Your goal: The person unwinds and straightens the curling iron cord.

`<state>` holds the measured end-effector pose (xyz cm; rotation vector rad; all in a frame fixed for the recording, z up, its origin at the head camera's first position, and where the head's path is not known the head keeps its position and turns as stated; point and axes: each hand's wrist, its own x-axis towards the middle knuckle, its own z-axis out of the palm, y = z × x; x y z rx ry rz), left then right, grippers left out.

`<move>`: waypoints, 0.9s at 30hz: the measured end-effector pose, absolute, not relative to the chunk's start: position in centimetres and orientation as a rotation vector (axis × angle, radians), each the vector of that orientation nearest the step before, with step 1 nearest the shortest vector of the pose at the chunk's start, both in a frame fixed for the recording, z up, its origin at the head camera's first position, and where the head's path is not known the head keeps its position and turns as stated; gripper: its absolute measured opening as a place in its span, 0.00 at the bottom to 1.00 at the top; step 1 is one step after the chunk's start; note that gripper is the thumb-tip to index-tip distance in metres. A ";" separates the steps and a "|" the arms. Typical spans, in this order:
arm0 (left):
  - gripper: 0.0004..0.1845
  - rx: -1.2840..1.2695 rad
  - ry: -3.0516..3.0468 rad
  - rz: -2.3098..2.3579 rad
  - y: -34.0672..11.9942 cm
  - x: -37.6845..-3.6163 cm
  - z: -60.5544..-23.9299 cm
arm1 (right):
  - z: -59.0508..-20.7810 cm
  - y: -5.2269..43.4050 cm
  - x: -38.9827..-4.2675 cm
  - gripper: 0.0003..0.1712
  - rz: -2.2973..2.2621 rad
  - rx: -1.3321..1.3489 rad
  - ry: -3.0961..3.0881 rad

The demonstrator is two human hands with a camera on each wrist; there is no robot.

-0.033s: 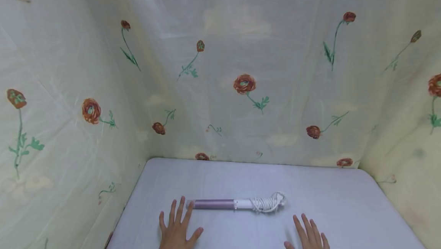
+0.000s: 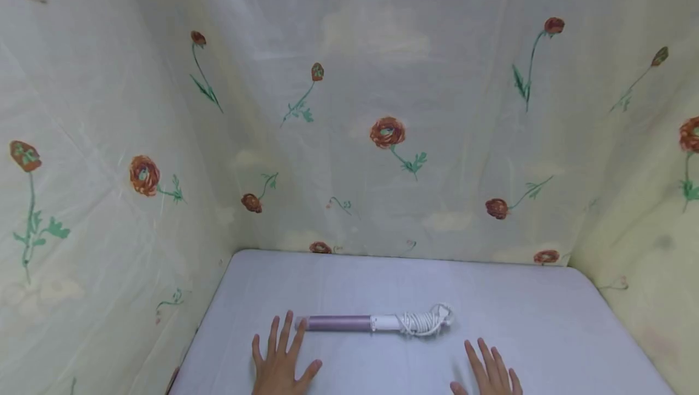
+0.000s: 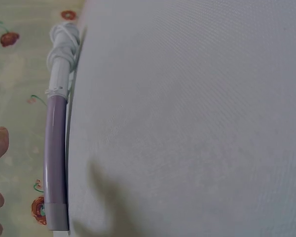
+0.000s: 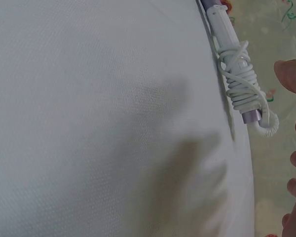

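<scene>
A slim curling wand (image 2: pixel 355 323) lies sideways on the pale table (image 2: pixel 382 280); its barrel is purple, its handle white, and a white cord (image 2: pixel 423 322) is wound round the handle. My left hand (image 2: pixel 281 358) lies flat with fingers spread just in front of the barrel's tip, a fingertip close to it. My right hand (image 2: pixel 488 371) rests flat to the right, short of the corded end. The left wrist view shows the wand (image 3: pixel 55 148) along the table's edge of view. In the right wrist view the coiled cord (image 4: pixel 239 79) sits beside my fingertips (image 4: pixel 291 74). Neither hand holds anything.
Cream fabric printed with red flowers (image 2: pixel 388 133) walls the table at the back and on both sides. The table's left edge (image 2: pixel 196 334) drops away beside my left hand.
</scene>
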<state>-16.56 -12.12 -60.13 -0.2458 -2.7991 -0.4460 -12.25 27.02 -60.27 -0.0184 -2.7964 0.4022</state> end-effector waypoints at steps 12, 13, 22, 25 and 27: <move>0.37 -0.391 -2.722 -0.577 -12.1 -17.1 -60.1 | -59.6 26.9 -11.6 0.36 0.521 -0.021 -2.826; 0.36 -0.413 -2.715 -0.589 -12.0 -17.4 -60.2 | -59.6 26.9 -11.6 0.36 0.536 -0.012 -2.826; 0.28 -0.619 -2.683 -0.554 -9.6 -20.9 -61.1 | -59.7 26.7 -12.1 0.30 0.529 0.075 -2.770; 0.29 -0.662 -2.733 -0.514 -8.8 -21.7 -61.6 | -59.6 26.4 -12.0 0.28 0.560 0.069 -2.794; 0.29 -0.673 -2.764 -0.493 -8.4 -22.1 -61.9 | -59.5 26.2 -11.9 0.26 0.570 0.058 -2.815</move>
